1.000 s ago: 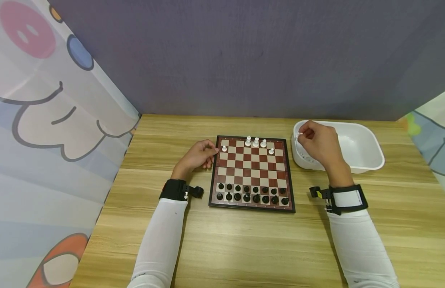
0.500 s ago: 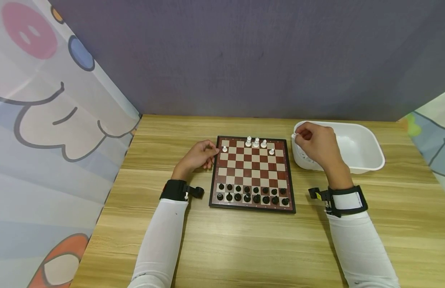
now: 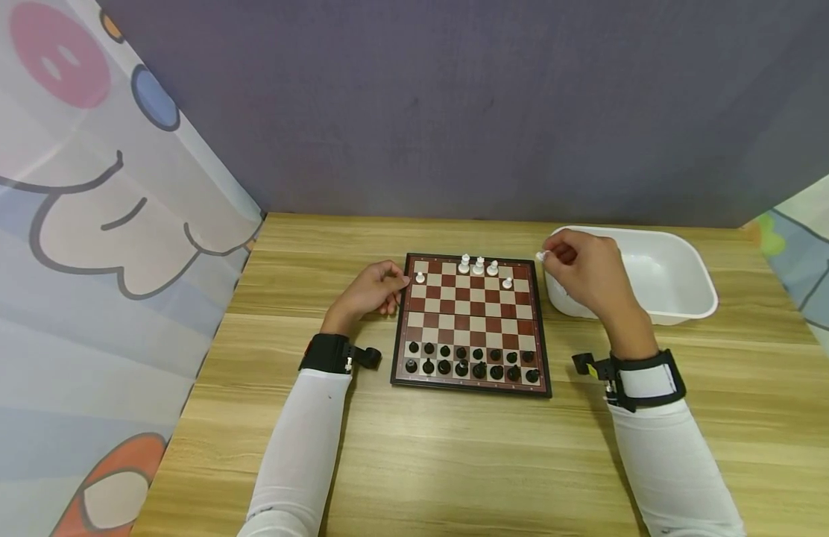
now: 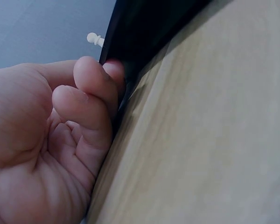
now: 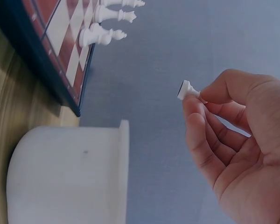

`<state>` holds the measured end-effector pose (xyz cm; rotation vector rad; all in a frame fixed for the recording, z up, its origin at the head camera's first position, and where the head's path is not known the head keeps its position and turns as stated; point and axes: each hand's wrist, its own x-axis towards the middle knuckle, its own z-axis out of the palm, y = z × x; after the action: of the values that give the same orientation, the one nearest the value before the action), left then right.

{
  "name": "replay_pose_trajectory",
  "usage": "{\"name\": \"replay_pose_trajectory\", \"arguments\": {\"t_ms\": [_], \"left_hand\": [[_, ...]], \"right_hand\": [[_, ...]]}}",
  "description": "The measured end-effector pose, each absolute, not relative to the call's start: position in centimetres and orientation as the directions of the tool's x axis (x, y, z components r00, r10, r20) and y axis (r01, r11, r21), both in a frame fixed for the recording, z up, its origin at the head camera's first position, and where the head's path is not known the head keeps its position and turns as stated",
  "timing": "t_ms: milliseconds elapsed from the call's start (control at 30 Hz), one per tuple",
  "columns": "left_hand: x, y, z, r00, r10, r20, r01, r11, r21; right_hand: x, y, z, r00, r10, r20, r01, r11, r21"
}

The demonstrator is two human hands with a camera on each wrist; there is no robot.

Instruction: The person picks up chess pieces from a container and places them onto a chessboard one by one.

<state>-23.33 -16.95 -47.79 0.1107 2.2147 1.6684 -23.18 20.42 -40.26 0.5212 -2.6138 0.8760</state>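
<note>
The chessboard (image 3: 468, 308) lies flat with two rows of black chess pieces (image 3: 461, 368) along its near side. Several white pieces (image 3: 479, 265) stand toward its far side, two of them small pawns (image 3: 420, 277). At the board's left edge my left hand (image 3: 370, 289) grips the rim, its fingers curled against the side in the left wrist view (image 4: 79, 112). Over the left end of the white tub (image 3: 699, 294), my right hand (image 3: 592, 272) pinches a small white chess piece (image 5: 189, 89) by thumb and forefinger. Its dark-bottomed base points outward; its top is hidden by the fingers.
The tub stands right of the board with a narrow strip of wooden table (image 3: 468, 462) between them. A grey wall panel (image 3: 455, 112) rises behind the table. A printed curtain (image 3: 86, 298) hangs at the left.
My right hand has moved slightly left, carrying the white chess piece from inside the tub to just past its left rim. The left hand stays at the board's edge.
</note>
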Motion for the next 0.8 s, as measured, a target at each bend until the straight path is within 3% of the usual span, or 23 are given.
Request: {"name": "replay_pose_trajectory", "arguments": {"t_ms": [800], "left_hand": [[-23.4, -16.8, -47.7, -0.934, 0.265, -0.242, -0.154, 0.312, 0.937]], "right_hand": [[-21.7, 17.4, -39.6, -0.837, -0.421, 0.350, -0.547, 0.674, -0.497]]}}
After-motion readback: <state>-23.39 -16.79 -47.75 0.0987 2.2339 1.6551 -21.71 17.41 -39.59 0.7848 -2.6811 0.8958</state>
